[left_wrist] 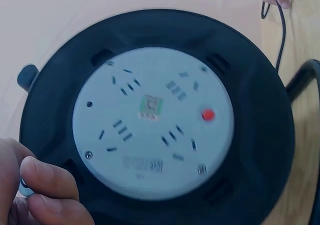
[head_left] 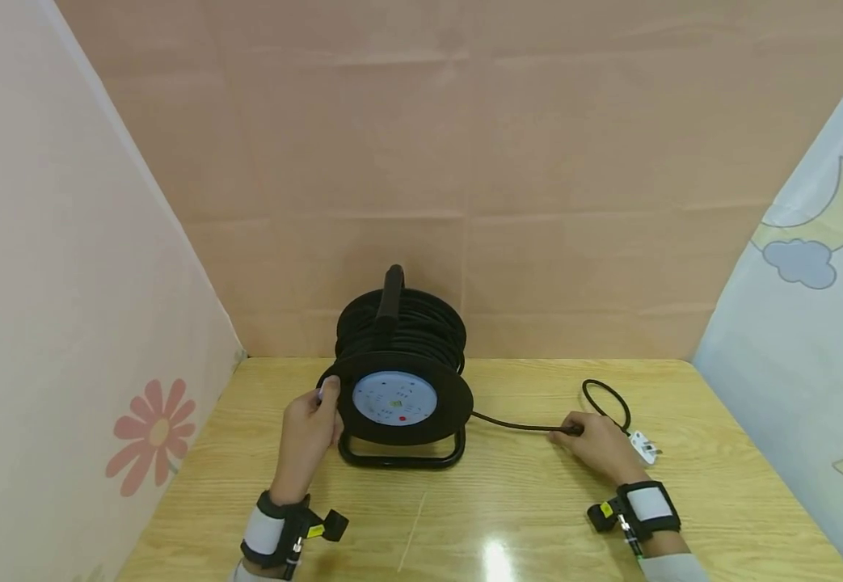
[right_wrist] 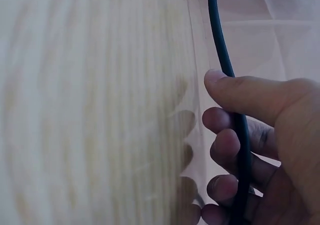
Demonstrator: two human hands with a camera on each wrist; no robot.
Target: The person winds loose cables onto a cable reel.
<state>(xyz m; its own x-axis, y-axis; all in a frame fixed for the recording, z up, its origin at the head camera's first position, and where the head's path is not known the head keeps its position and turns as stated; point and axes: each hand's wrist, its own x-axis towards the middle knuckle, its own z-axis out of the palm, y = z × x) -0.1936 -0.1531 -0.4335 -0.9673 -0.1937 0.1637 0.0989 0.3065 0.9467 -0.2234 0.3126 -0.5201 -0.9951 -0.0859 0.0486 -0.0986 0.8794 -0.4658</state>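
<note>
A black cable reel (head_left: 450, 412) stands on its tubular frame, its drum wound with black cable (head_left: 428, 323). Its front disc bears a pale round socket panel (left_wrist: 150, 157) with several outlets and a red button (left_wrist: 208, 115). At the disc's left rim my left hand (head_left: 309, 420) grips a small pale crank knob (left_wrist: 26, 190), mostly hidden by the fingers. A length of cable (head_left: 516, 425) runs from the reel to the right. My right hand (head_left: 599, 443) holds that cable, thumb across it and fingers curled round it. Beyond the right hand lies a white plug (head_left: 642, 447).
The reel's carrying handle (head_left: 389, 299) rises above the drum. A loop of cable (head_left: 587, 391) lies behind the right hand on the wooden table (head_left: 508, 501). A brown backdrop (head_left: 574, 162) stands behind, with printed sheets on both sides.
</note>
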